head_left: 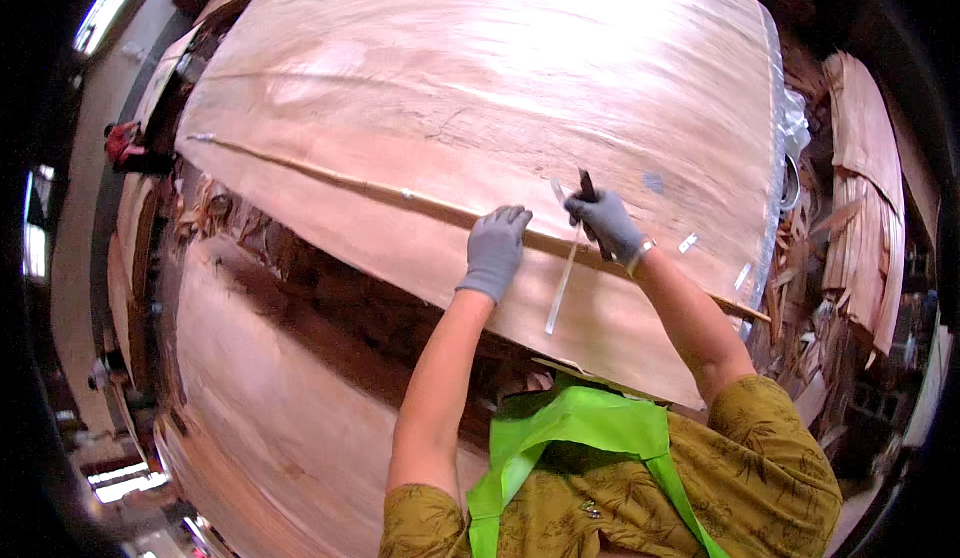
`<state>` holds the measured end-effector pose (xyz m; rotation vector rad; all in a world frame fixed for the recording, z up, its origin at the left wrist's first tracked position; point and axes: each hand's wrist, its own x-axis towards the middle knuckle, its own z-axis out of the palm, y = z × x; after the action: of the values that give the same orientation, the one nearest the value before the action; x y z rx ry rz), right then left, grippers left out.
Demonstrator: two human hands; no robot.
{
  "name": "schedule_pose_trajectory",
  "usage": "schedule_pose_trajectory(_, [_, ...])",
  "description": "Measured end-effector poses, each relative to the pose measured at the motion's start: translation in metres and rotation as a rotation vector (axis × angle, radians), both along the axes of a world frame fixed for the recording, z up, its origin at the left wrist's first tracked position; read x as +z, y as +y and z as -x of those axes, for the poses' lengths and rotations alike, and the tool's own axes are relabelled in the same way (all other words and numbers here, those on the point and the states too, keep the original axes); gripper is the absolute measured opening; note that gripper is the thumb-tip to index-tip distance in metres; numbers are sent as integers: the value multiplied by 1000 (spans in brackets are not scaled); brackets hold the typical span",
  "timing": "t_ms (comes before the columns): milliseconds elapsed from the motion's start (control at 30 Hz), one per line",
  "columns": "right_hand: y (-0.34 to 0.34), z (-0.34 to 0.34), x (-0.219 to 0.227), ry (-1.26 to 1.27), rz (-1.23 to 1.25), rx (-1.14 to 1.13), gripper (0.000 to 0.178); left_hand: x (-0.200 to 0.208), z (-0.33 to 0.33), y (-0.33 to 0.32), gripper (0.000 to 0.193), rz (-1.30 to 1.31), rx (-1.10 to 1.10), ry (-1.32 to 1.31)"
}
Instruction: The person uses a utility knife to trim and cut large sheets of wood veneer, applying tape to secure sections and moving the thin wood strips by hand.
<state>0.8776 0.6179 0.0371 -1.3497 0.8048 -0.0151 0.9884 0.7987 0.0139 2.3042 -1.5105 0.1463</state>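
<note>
A broad sheet of pale, pinkish wood (pixel 330 118) spreads beneath and beyond both your hands, streaked with grain and shining brightest well past your right hand. Nearer your body and to the left of your grip, past a dark gap, lies a second wood surface (pixel 270 328). Well off to the right of your grip, a stack of curled wood sheets (pixel 865 188) stands among broken scraps, with some crumpled clear plastic (pixel 794 123) by the sheet's edge. Far out to your left, a person in red (pixel 122 146) is by the sheet's far corner, and a bright window (pixel 101 16) shows beyond.

Your gloved right hand (pixel 610 226) is closed around a dark tool (pixel 586 186), one end poking out above your fist. Your gloved left hand (pixel 494 253) lies over a long, thin wooden rod (pixel 440 210), fingers close together; you can't tell from here whether they wrap around it. The rod runs out far to the left of that hand, passes beneath your right hand and forearm, and ends to their right. A narrow white strip (pixel 562 293) lies just left of your right fist, crossing the rod between your hands. A bluish patch (pixel 653 183) marks the sheet just beyond that fist, and a small white piece (pixel 688 243) lies to its right.
</note>
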Motion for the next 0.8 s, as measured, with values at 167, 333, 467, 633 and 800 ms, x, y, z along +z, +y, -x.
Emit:
schedule_pose_trajectory(167, [-30, -48, -77, 168, 202, -71, 17, -39, -47, -42, 38, -133, -54, -13])
schedule_pose_trajectory(333, [-32, -58, -93, 195, 166, -79, 18, -26, -68, -54, 52, -302, -160, -135])
schedule_pose_trajectory(467, [-26, -63, -69, 279, 173, -74, 17, -28, -81, -65, 46, -360, -366, -255])
schedule_pose_trajectory(633, [20, -34, -59, 272, 210, -186, 16, -38, -79, -69, 43, -346, -315, -163])
schedule_pose_trajectory(800, [90, -50, -27, 347, 365, -195, 13, -37, -102, -67, 44, -294, -449, 60])
